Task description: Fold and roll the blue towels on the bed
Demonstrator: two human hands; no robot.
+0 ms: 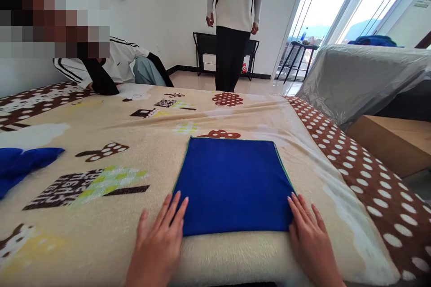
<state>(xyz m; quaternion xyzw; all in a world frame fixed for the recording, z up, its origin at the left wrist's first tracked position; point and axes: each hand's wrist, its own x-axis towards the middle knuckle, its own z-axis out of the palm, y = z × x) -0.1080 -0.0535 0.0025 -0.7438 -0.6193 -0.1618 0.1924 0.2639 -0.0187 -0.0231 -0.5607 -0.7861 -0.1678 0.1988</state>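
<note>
A blue cloth (234, 184) with a thin green edge lies spread nearly flat on the patterned blanket (251, 255). My left hand (160, 237) rests at its near left side, fingers spread, with the fingertips on the cloth's edge. At the near right side lies my right hand (310, 233), its fingers stretched out and touching the opposite edge. Neither hand grips anything. A second blue cloth (23, 163) lies crumpled at the far left, partly out of view.
Someone in a white striped jacket (117, 60) leans on the bed's far left. Another person (235, 4) stands beyond the bed before a black rack (204, 47). A cardboard box (397, 139) and a plastic-covered piece of furniture (367, 71) stand at the right.
</note>
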